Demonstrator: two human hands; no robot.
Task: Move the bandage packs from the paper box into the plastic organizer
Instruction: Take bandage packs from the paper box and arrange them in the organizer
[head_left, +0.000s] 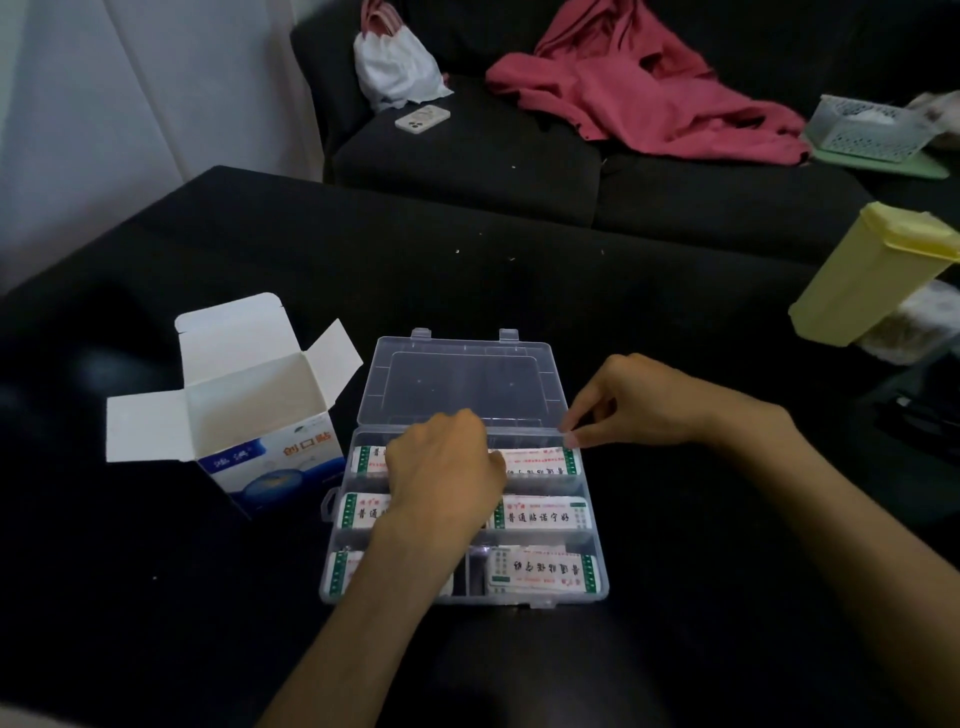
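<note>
plastic organizer (589, 519): clear smooth glossy plastic under the fingers | bandage packs (540, 514): white printed paper, slight sheen | paper box (270, 447): matt white card inside, glossy print outside | table cover (467, 260): black matt cloth

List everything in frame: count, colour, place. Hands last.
paper box: 1, white and blue, flaps open, left of the organizer
organizer: 1, clear plastic, lid open, centre of the table
bandage packs: at least 6 visible, white with green ends, in the organizer's compartments
table: 1, black
sofa: 1, dark, behind the table
phone: 1, white, on the sofa
bag: 1, white, pink handles, on the sofa
garment: 1, pink, on the sofa
basket: 1, pale, far right
container: 1, yellow, right edge
left hand: over the organizer's upper compartments
right hand: fingertips at the organizer's top right corner
</note>
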